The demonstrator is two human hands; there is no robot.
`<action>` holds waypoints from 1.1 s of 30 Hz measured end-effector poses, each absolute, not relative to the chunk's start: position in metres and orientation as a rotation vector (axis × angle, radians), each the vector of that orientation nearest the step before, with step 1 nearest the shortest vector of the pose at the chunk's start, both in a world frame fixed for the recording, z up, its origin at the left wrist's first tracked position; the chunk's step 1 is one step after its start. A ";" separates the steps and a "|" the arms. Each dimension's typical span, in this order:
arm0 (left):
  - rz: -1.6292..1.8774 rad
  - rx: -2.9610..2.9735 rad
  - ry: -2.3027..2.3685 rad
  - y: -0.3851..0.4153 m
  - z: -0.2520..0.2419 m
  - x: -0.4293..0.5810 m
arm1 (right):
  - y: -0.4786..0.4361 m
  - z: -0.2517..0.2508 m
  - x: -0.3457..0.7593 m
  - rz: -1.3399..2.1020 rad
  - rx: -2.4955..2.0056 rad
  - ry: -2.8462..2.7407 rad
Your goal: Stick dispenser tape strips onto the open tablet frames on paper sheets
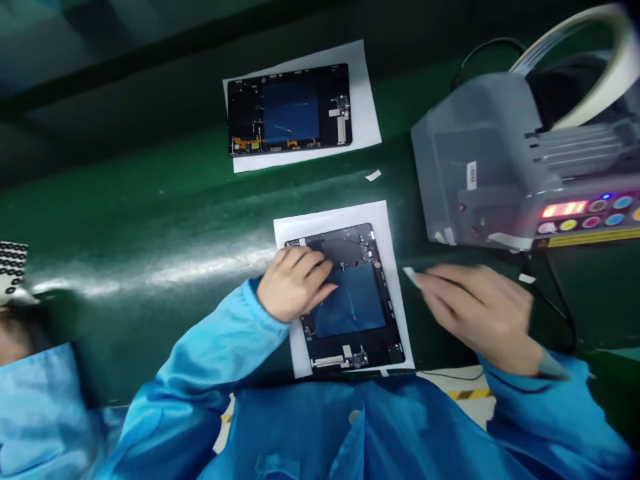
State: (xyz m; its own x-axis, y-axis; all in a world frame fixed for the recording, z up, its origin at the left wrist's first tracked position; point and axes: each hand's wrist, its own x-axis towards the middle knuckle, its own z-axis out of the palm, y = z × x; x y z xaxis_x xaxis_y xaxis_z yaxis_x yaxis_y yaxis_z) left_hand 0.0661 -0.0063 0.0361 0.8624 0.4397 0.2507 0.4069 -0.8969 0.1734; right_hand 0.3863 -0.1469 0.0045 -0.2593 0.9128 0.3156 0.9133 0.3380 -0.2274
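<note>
An opened tablet [349, 300] with its inner parts and a blue film-covered battery showing lies on a white sheet [331, 215] in front of me. Over the tablet's upper left edge rests my left hand [296, 283], fingers curled loosely with thumb apart and nothing seen in them. To the right of the sheet, my right hand [480, 313] pinches a small strip of white tape [413, 277] between thumb and fingertips, slightly blurred. The strip is apart from the tablet.
Farther back, a second opened tablet [290, 110] lies on another white sheet [367, 100]. A grey tape dispenser [475, 160] with a large tape roll [600, 100] stands at right. Loose tape pieces [373, 175] dot the green table [175, 220]. A neighbour's sleeve [40, 400] is at left.
</note>
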 end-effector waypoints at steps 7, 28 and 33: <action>0.429 2.963 0.767 0.006 0.020 0.133 | -0.074 0.008 0.336 -0.139 -1.474 -2.403; 0.316 2.839 0.843 -0.006 0.000 0.134 | -0.093 0.002 0.341 0.029 -1.432 -2.568; 0.338 2.606 0.897 0.002 0.005 0.133 | -0.095 -0.001 0.338 0.034 -1.454 -2.569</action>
